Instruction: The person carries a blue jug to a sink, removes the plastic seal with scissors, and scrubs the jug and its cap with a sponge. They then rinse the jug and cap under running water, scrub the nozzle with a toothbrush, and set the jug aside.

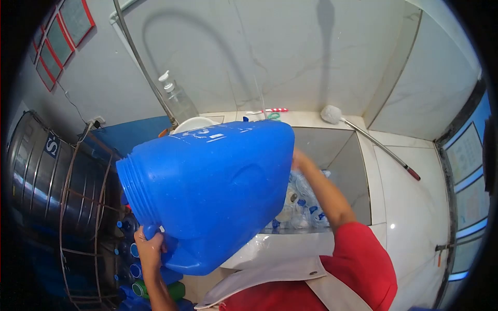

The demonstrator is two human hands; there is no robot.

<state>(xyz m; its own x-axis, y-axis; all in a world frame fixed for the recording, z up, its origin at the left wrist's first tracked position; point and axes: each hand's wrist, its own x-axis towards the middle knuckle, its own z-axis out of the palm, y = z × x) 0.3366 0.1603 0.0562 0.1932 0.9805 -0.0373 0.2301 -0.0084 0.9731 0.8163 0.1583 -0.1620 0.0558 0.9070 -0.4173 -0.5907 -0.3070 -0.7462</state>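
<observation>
A large blue plastic jerrycan [218, 192] lies tilted on its side in front of me, with its threaded, uncapped neck pointing left. My left hand [150, 246] is wrapped round its handle just below the neck. At the base end on the right, my right hand [296, 159] touches the jerrycan, its fingers hidden behind it. Beneath the base end is a tiled sink basin [358, 179] holding several clear plastic bottles [303, 212], some with blue caps.
On the back ledge stand a pump bottle [180, 101], a toothbrush-like red and white stick [275, 110] and a long-handled round brush [332, 114]. A steel tank [46, 176] and several blue bottles [127, 225] stand at left. A door [467, 192] is at right.
</observation>
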